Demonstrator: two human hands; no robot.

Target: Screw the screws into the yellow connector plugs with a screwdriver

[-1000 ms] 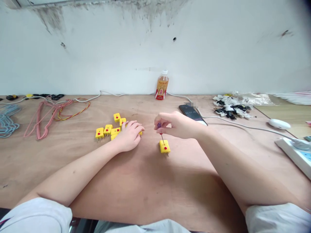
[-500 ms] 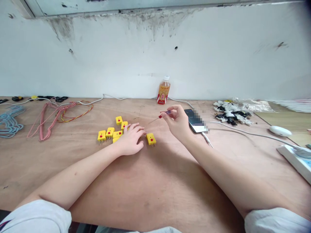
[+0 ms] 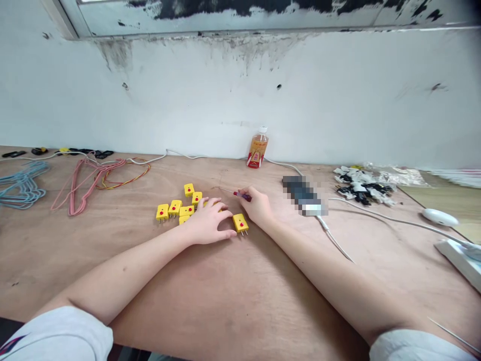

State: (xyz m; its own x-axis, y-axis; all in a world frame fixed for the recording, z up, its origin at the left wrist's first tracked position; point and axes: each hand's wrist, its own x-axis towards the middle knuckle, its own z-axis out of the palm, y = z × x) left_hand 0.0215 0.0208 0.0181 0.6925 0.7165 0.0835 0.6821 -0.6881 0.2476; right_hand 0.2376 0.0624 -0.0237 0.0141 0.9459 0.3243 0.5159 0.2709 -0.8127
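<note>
Several yellow plugs (image 3: 175, 207) with red dots lie in a cluster on the wooden table (image 3: 233, 281). My left hand (image 3: 208, 223) rests on the table at the cluster's right end, fingers stretched flat, beside one separate yellow plug (image 3: 240, 223). My right hand (image 3: 257, 205) lies low on the table just right of that plug. Its fingers pinch a small red-handled screwdriver (image 3: 236, 193), whose thin shaft points left, nearly flat on the wood.
An orange drink bottle (image 3: 257, 148) stands by the wall. A phone (image 3: 302, 195) with a white cable lies to the right, then a pile of black and white parts (image 3: 361, 181), a white mouse (image 3: 439, 217) and a power strip (image 3: 460, 255). Pink wires (image 3: 86, 180) and blue wires (image 3: 22, 183) lie left.
My right hand has come down from the air to the table with the screwdriver, which now lies nearly flat. The single plug has shifted left, next to my left hand. The view tilted up.
</note>
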